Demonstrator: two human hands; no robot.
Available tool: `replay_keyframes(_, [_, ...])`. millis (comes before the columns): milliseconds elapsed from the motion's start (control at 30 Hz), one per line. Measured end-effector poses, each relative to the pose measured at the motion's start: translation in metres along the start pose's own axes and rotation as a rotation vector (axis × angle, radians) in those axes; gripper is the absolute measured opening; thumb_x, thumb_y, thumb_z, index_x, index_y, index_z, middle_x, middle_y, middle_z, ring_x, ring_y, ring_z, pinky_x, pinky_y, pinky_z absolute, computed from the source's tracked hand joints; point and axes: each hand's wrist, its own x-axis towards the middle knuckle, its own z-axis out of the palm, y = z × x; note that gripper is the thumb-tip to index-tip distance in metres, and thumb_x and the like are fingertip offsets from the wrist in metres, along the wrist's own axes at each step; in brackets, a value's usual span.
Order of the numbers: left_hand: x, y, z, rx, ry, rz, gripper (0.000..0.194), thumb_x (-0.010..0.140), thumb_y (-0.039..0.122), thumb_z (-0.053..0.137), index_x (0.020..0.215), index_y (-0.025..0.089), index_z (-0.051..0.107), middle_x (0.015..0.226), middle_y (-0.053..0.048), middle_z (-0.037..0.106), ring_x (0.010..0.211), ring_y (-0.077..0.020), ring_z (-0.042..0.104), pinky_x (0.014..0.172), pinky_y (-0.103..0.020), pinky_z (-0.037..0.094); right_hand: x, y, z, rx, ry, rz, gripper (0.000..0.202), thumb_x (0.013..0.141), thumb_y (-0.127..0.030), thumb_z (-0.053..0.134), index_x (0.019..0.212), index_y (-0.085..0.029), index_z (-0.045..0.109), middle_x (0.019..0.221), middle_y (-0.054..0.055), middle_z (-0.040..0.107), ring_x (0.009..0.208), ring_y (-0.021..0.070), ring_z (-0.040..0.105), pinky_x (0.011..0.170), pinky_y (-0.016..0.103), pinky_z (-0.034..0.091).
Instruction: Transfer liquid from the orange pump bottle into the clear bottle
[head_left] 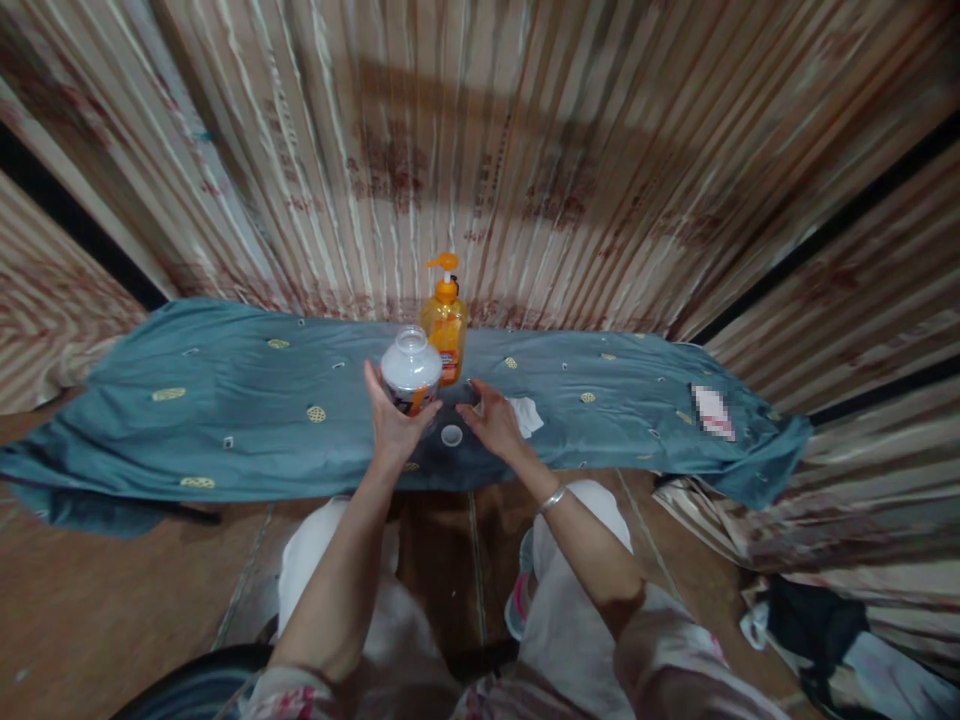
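Note:
My left hand [399,425] is wrapped round a clear plastic bottle [411,372] with an uncapped neck and an orange and dark label. The bottle is held upright over the cloth-covered table [247,430]. To its right, my right hand [491,418] is open, thumb and fingers apart, with nothing visible between them. A small white round cap [451,435] lies between my two hands. Just behind the clear bottle stands an orange pump bottle [448,335], its nozzle pointing left. A crumpled white tissue [528,416] lies beside my right hand, partly hidden by it.
A pixelated pinkish-white packet [712,412] rests near the table's right end. Pleated patterned curtains [465,150] hang right behind the table. Dark metal poles [832,240] slant at both sides. Dark and light fabric [825,625] lies on the floor at lower right.

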Motion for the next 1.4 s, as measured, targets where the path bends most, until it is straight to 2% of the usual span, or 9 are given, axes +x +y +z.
replay_keyframes(67, [-0.002,-0.001,-0.004,0.053,0.031,-0.006,0.124,0.056,0.036,0.086,0.149,0.017,0.007,0.151,-0.020,0.031,0.142,-0.0311,0.031,0.116,-0.048,0.029,0.024,-0.001,-0.012,0.006,0.062,0.003,0.061,0.084,-0.037,0.059,0.137,-0.012,0.044,0.133,0.019,0.056,0.124,0.0280,0.052,0.103,0.044,0.042])
replay_keyframes(200, [-0.005,-0.006,-0.015,0.136,0.042,0.053,0.124,0.055,0.045,0.085,0.149,0.018,0.008,0.154,-0.022,0.021,0.144,-0.0343,0.023,0.115,-0.052,0.024,0.075,-0.011,-0.030,0.026,0.133,-0.042,0.078,0.079,-0.040,0.065,0.143,-0.008,0.034,0.144,0.020,0.045,0.134,0.0260,0.042,0.111,0.040,0.034])
replay_keyframes(333, [-0.007,-0.008,-0.023,0.190,0.061,0.099,0.123,0.057,0.051,0.083,0.149,0.019,0.008,0.154,-0.022,0.019,0.144,-0.0363,0.021,0.115,-0.055,0.022,0.110,-0.021,-0.032,0.062,0.145,-0.106,0.083,0.075,-0.040,0.068,0.143,-0.008,0.034,0.146,0.020,0.043,0.136,0.0269,0.040,0.112,0.040,0.031])
replay_keyframes(567, [-0.012,0.015,-0.037,0.288,0.119,0.255,0.113,0.065,0.050,0.078,0.149,0.014,0.012,0.153,-0.022,0.022,0.144,-0.0348,0.021,0.118,-0.053,0.017,0.130,-0.028,-0.020,0.067,0.084,-0.095,0.086,0.072,-0.040,0.071,0.144,-0.011,0.034,0.141,0.020,0.048,0.128,0.0277,0.049,0.106,0.040,0.038])
replay_keyframes(733, [-0.020,0.037,-0.044,0.330,0.104,0.447,0.100,0.073,0.042,0.074,0.150,0.021,0.013,0.156,-0.016,0.019,0.146,-0.0321,0.018,0.121,-0.050,0.014,0.133,-0.030,-0.022,0.020,0.075,-0.109,0.080,0.070,-0.035,0.074,0.137,-0.007,0.042,0.138,0.021,0.051,0.127,0.0284,0.050,0.106,0.039,0.037])
replay_keyframes(900, [-0.036,0.054,-0.029,0.408,0.014,0.605,0.094,0.077,0.036,0.071,0.150,0.025,0.012,0.156,-0.016,0.020,0.145,-0.0352,0.021,0.116,-0.057,0.022,0.137,-0.032,-0.027,-0.035,0.049,-0.130,0.073,0.065,-0.040,0.078,0.128,-0.012,0.053,0.131,0.017,0.058,0.124,0.0300,0.051,0.107,0.044,0.035])
replay_keyframes(1067, [-0.056,0.055,-0.003,0.354,-0.182,0.664,0.081,0.083,0.029,0.064,0.149,0.022,0.017,0.150,-0.019,0.031,0.142,-0.0325,0.029,0.113,-0.052,0.032,0.134,-0.033,-0.031,-0.051,0.036,-0.071,0.068,0.067,-0.040,0.077,0.123,-0.010,0.054,0.117,0.017,0.066,0.109,0.0295,0.061,0.095,0.041,0.045])
replay_keyframes(1233, [-0.064,0.037,0.020,0.275,-0.338,0.560,0.078,0.087,0.029,0.059,0.150,0.022,0.014,0.151,-0.019,0.031,0.142,-0.0307,0.029,0.113,-0.052,0.033,0.126,-0.029,-0.047,-0.050,0.084,0.014,0.067,0.070,-0.043,0.074,0.124,-0.009,0.053,0.110,0.015,0.068,0.102,0.0292,0.064,0.089,0.041,0.048])
replay_keyframes(1400, [-0.061,0.019,0.038,0.248,-0.342,0.458,0.091,0.085,0.035,0.063,0.151,0.021,0.002,0.154,-0.021,0.023,0.145,-0.0320,0.022,0.114,-0.054,0.030,0.109,-0.026,-0.081,-0.031,0.164,0.021,0.070,0.069,-0.048,0.074,0.124,-0.009,0.054,0.112,0.014,0.068,0.102,0.0289,0.064,0.088,0.041,0.048])
